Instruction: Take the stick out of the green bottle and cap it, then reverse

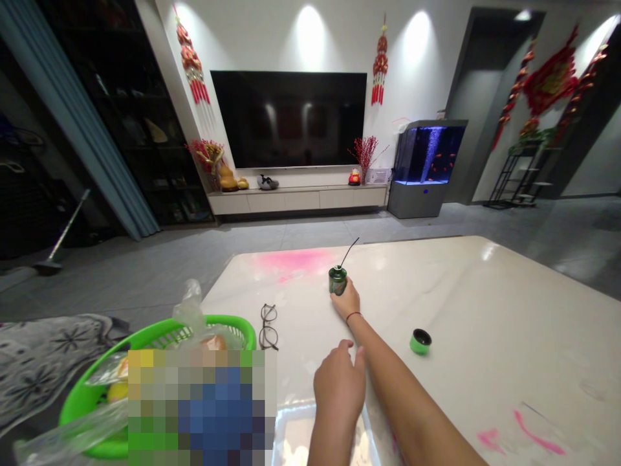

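Note:
My right hand (347, 301), with a red cord bracelet on its wrist, is shut around the base of a small dark green can (337, 281) on the white tabletop (466, 304). A thin black tube rises from the can's top, tilted to the far right. A green cap (420, 342) lies on its side to the right of my forearm, out of reach of my fingers. My left hand (339, 384) rests low over the table's near edge, fingers loosely curled around nothing. A pair of thin-framed glasses (268, 327) lies folded to its left.
A bright green plastic basket (155, 340) with plastic bags and fruit stands at the near left, partly hidden by a pixelated patch. A white tray (294, 433) sits by my left forearm. Pink stains mark the tabletop. A television cabinet and aquarium stand far beyond.

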Demonstrator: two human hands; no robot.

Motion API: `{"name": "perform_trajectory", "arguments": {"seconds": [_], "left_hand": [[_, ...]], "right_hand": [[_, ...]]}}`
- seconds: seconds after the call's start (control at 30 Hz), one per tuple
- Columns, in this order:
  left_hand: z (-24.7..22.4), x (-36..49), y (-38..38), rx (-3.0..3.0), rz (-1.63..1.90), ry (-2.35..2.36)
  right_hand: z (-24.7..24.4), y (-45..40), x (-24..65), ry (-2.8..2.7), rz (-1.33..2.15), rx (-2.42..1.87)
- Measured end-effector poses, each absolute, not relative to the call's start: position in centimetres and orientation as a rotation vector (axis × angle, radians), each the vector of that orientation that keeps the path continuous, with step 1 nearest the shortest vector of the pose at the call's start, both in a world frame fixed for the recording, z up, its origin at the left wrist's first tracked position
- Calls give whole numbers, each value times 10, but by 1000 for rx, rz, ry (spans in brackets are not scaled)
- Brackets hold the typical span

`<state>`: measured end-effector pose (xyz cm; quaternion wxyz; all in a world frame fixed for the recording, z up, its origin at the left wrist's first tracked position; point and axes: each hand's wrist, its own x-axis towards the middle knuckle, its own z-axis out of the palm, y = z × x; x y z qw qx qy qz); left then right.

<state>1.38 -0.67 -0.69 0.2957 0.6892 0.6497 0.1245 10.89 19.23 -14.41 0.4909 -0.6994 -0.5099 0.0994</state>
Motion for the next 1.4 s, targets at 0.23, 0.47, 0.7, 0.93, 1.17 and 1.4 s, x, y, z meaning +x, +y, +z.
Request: {"name": "perform_trajectory", "arguments": {"seconds": [0.23, 0.47, 0.7, 0.93, 1.17, 1.4], "left_hand": [[-7, 13, -8, 1838, 327, 1737], [-7, 13, -7, 1845, 332, 1732], [-8, 13, -7, 1841, 320, 1737], [-8, 12, -5, 1839, 283, 1758], [-11, 13, -4, 1843, 294, 1763], [-11, 11, -4, 1832, 290, 1774]], "right_hand": [[-139, 189, 106, -1261, 163, -1798], [-139, 187, 109, -1252, 203, -1792], [-134, 184, 109, -1245, 240, -1806], [-128, 180, 108, -1255, 264, -1851], [-125, 181, 106, -1267, 264, -1928], [-127, 183, 106, -1302, 234, -1926]]}}
